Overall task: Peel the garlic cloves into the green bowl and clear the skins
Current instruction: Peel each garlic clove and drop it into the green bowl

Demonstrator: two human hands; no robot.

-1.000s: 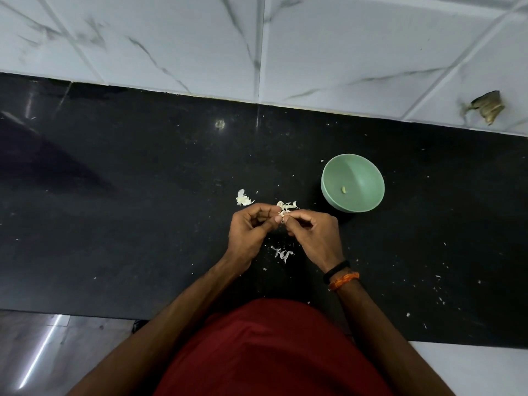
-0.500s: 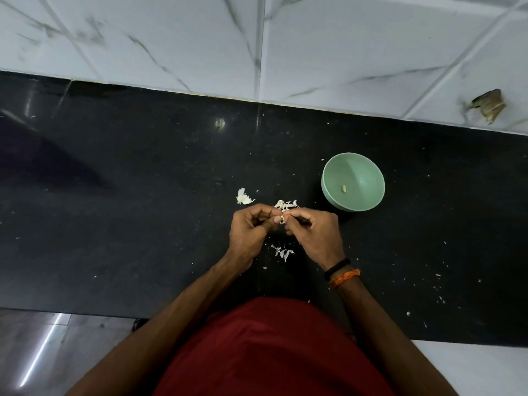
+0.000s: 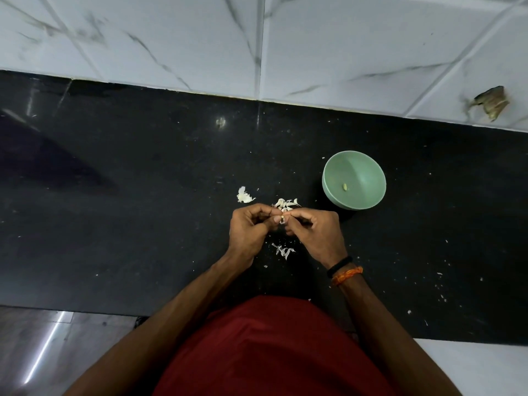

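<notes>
Over the middle of the black counter, my left hand (image 3: 249, 230) and my right hand (image 3: 315, 235) meet fingertip to fingertip and pinch a small garlic clove (image 3: 282, 218) between them; most of the clove is hidden by the fingers. The green bowl (image 3: 363, 170) stands to the right of and beyond my right hand, with one peeled clove (image 3: 345, 186) lying in it. White garlic skins lie on the counter: one piece (image 3: 243, 195) beyond my left hand, a cluster (image 3: 286, 203) just past the fingertips, and another cluster (image 3: 283, 250) between my wrists.
The black counter (image 3: 128, 195) runs left to right, backed by a white marble-patterned tiled wall (image 3: 257, 38) with a damaged patch (image 3: 492, 102) at the right. Tiny skin flecks (image 3: 440, 284) dot the counter's right side. The counter's front edge is near my body.
Both hands stay together over the same spot, with only slight finger movement on the clove. The bowl and skins have not moved.
</notes>
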